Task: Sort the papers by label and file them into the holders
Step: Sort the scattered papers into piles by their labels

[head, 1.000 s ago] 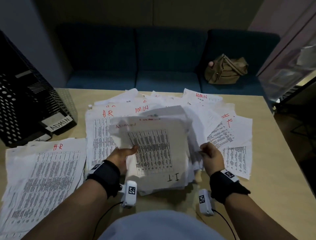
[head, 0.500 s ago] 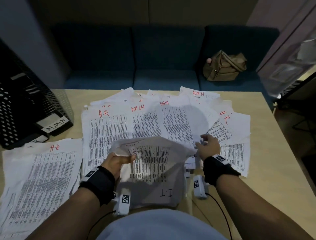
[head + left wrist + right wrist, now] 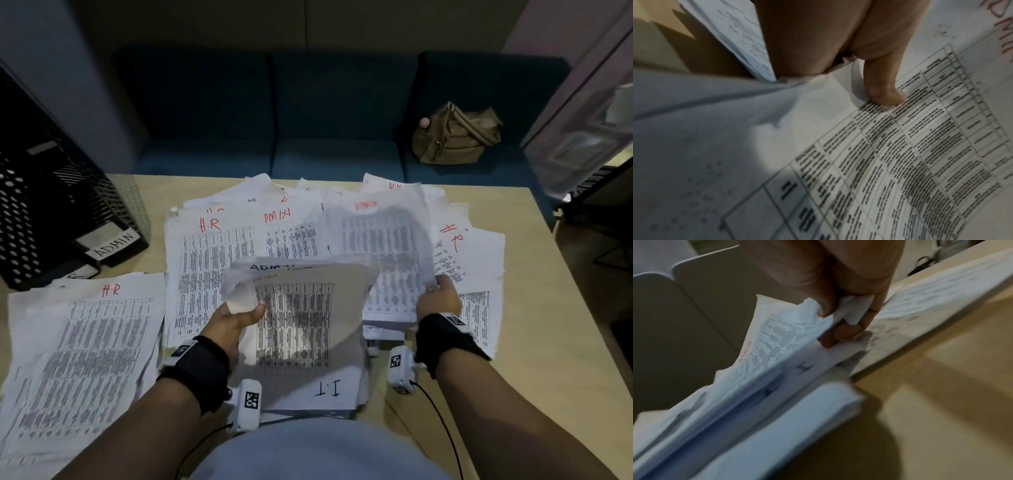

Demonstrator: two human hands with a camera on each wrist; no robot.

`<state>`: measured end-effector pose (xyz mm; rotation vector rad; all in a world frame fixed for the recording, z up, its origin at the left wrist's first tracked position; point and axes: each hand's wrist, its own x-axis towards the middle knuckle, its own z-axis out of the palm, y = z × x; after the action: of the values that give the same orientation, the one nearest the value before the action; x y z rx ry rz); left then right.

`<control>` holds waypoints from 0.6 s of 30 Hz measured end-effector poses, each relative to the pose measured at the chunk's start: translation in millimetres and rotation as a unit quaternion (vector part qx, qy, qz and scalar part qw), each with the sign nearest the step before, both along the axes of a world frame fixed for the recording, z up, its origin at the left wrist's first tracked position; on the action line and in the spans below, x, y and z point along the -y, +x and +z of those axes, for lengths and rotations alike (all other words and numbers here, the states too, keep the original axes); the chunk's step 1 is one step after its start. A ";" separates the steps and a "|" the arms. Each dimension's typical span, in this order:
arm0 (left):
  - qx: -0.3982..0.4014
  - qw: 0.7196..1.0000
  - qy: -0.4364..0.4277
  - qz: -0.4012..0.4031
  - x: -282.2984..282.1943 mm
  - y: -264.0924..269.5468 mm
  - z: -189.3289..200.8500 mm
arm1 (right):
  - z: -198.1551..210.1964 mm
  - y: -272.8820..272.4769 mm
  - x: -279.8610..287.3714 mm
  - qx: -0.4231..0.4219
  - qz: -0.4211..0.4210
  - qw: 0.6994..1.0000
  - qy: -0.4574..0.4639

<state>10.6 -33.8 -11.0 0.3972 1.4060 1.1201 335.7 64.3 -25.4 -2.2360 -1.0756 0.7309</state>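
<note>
Hands grip papers: left hand point(image 3: 236, 320) an "I.T" stack point(image 3: 308, 346), right hand point(image 3: 438, 301) an "ADMIN" sheet point(image 3: 380, 246).

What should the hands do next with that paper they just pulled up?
Probably lay it with the other admin papers: the right hand pinches a lifted sheet marked ADMIN in red, while the left hand holds the stack back.

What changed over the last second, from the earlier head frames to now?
The right hand went from the bundle's right edge out to the spread pile, then took a sheet labelled in red and now lifts it by its corner. The left hand kept gripping the bundle with the I.T sheet, which sagged, then rose. The H.R stack and ADMIN holder stayed put.
</note>
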 end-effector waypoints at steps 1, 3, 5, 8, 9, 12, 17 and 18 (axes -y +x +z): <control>0.003 1.000 0.000 0.002 -0.1 0.4 -0.2 | 0.3 9.7 3.9 -0.001 -0.025 1.000 0.014; 0.004 1.000 0.000 0.003 -0.6 0.7 -0.4 | 2.1 24.1 10.1 -0.023 -0.057 0.996 0.062; -0.005 1.000 0.002 -0.007 -3.0 2.1 -1.1 | 0.4 31.8 13.7 -0.069 -0.031 0.991 0.111; -0.009 1.000 0.010 -0.020 -10.8 7.1 1.7 | 1.3 30.6 23.1 -0.158 0.038 0.977 0.139; -0.001 1.000 0.005 -0.025 -14.1 10.0 3.9 | 2.8 27.9 27.9 -0.179 0.052 0.973 0.139; 0.054 0.998 -0.010 -0.016 -21.0 17.7 10.6 | 13.4 16.8 39.8 -0.236 0.105 0.955 0.143; 0.164 0.986 0.031 -0.008 -27.2 28.4 21.7 | 39.8 -13.8 52.6 -0.336 0.224 0.913 0.063; 0.127 0.991 0.038 0.005 -27.4 28.0 22.6 | 42.2 -20.0 53.0 -0.335 0.238 0.911 0.042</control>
<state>38.6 -6.4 11.6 0.2908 1.1465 1.1920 315.7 11.3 16.8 -1.4457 -1.2449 1.4849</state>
